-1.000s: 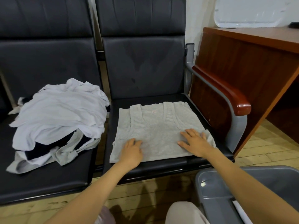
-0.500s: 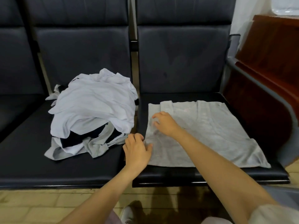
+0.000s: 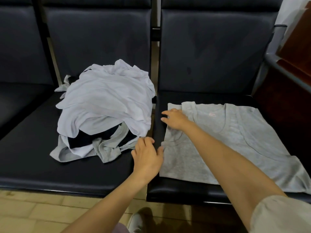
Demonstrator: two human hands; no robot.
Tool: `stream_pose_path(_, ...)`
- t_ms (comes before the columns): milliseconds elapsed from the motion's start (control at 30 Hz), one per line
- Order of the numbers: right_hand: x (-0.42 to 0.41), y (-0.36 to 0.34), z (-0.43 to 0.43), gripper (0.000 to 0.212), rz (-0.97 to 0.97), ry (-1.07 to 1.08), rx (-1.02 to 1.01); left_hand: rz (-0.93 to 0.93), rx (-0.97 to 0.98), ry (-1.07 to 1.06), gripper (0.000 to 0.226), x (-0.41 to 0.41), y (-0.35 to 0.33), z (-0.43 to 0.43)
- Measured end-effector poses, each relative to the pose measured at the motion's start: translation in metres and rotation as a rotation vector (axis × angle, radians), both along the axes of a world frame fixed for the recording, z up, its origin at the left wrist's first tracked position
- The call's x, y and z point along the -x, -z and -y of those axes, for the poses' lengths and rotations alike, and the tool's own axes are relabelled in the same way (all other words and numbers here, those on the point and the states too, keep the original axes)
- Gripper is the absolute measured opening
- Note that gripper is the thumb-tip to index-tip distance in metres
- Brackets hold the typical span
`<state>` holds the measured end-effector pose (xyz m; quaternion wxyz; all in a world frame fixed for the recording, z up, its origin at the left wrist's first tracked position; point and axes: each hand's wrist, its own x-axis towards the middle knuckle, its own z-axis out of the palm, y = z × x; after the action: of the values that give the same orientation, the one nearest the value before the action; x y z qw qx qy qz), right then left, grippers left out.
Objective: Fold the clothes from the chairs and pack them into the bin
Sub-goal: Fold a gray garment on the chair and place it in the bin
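Observation:
A grey tank top [image 3: 235, 142] lies spread flat on the right chair seat [image 3: 176, 189]. My right hand [image 3: 175, 119] rests on its upper left edge near a shoulder strap, fingers spread and reaching past the fabric onto the seat. Lower down, my left hand [image 3: 148, 155] sits at the top's left edge, thumb touching the fabric and fingers loosely bent over the gap between the seats. Neither hand visibly grips the cloth. A pile of white, grey and black clothes [image 3: 104, 111] lies heaped on the left chair seat [image 3: 33, 165].
Dark padded backrests [image 3: 215, 47] rise behind both seats. A brown wooden desk side [image 3: 296, 47] and a grey armrest [image 3: 276, 64] stand at the right. Tiled floor [image 3: 33, 214] and a shoe [image 3: 136, 222] show below the seat fronts.
Both hands left the tank top's lower part and went to its left edge. The view swung left, so the bin and the armrest end dropped out of sight.

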<state>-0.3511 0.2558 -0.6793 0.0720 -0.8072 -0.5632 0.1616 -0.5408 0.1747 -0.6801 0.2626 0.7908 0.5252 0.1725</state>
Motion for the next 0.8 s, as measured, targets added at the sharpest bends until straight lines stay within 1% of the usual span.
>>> stream_pose_path(100, 0.008, 0.003, -0.004, 0.054, 0.02, 0.018, 0.058, -0.239, 0.04, 0.08, 0.055, -0.005, 0.003, 0.003)
stream_pose_path(133, 0.01, 0.004, -0.004, 0.055, 0.021, 0.033, 0.059, -0.282, 0.058, 0.092, 0.058, -0.007, 0.003, 0.004)
stream_pose_path(167, 0.012, 0.005, -0.004, 0.055, 0.021, 0.047, 0.053, -0.296, 0.078, 0.098, 0.056, -0.009, 0.004, 0.003)
stream_pose_path(233, 0.014, 0.005, -0.003, 0.051, 0.004, 0.067, 0.02, -0.262, 0.098, 0.118, 0.041, -0.011, 0.002, 0.003)
stream_pose_path(267, 0.014, 0.002, -0.001, 0.048, -0.035, 0.073, -0.012, -0.218, 0.1, 0.128, 0.031, -0.012, 0.0, 0.004)
stream_pose_path(300, 0.013, -0.001, 0.002, 0.046, -0.111, 0.085, -0.056, -0.132, 0.114, 0.13, 0.024, -0.012, -0.002, 0.004)
stream_pose_path(400, 0.004, -0.024, 0.016, 0.045, -0.462, 0.178, -0.248, 0.273, 0.238, 0.109, 0.029, -0.019, -0.016, 0.013)
stream_pose_path(433, -0.003, -0.034, 0.023, 0.046, -0.53, 0.205, -0.302, 0.381, 0.251, 0.118, 0.028, -0.023, -0.024, 0.019)
stream_pose_path(467, -0.012, -0.044, 0.029, 0.045, -0.542, 0.225, -0.337, 0.454, 0.25, 0.144, 0.026, -0.03, -0.03, 0.026)
stream_pose_path(500, -0.024, -0.051, 0.037, 0.043, -0.512, 0.234, -0.349, 0.51, 0.252, 0.181, 0.022, -0.039, -0.036, 0.033)
stream_pose_path(567, -0.048, -0.062, 0.054, 0.04, -0.402, 0.272, -0.321, 0.564, 0.269, 0.264, 0.016, -0.061, -0.043, 0.051)
stream_pose_path(633, -0.074, -0.06, 0.069, 0.04, -0.328, 0.307, -0.272, 0.501, 0.261, 0.347, 0.013, -0.083, -0.039, 0.065)
stream_pose_path(700, -0.097, -0.05, 0.083, 0.041, -0.301, 0.295, -0.16, 0.288, 0.24, 0.489, 0.012, -0.098, -0.027, 0.075)
stream_pose_path(733, -0.103, -0.043, 0.089, 0.046, -0.281, 0.263, -0.076, 0.176, 0.248, 0.557, 0.017, -0.103, -0.022, 0.079)
stream_pose_path(767, -0.108, -0.036, 0.095, 0.055, -0.248, 0.224, 0.004, 0.102, 0.26, 0.592, 0.028, -0.107, -0.019, 0.083)
stream_pose_path(800, -0.111, -0.028, 0.099, 0.062, -0.194, 0.195, 0.055, 0.074, 0.27, 0.587, 0.04, -0.109, -0.019, 0.085)
